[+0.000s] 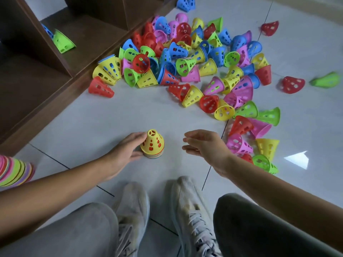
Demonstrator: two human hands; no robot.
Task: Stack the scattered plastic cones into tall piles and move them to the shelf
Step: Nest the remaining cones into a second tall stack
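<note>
A short stack of cones (152, 145) with a yellow one on top stands upright on the floor in front of me. My left hand (123, 154) holds its left side, fingers near the top and thumb at the base. My right hand (206, 145) hovers to the right of the stack, fingers relaxed and holding nothing. A big heap of scattered cones (185, 62) in red, yellow, green, blue and pink lies beyond. The dark wooden shelf (55, 80) stands at the left, with a green cone (63, 41) lying in one compartment.
A tall multicoloured pile of cones (13, 173) lies on its side at the left edge. My shoes (133, 210) and knees fill the bottom of the view. Loose cones (292, 84) lie far right on the white tiled floor (92, 123).
</note>
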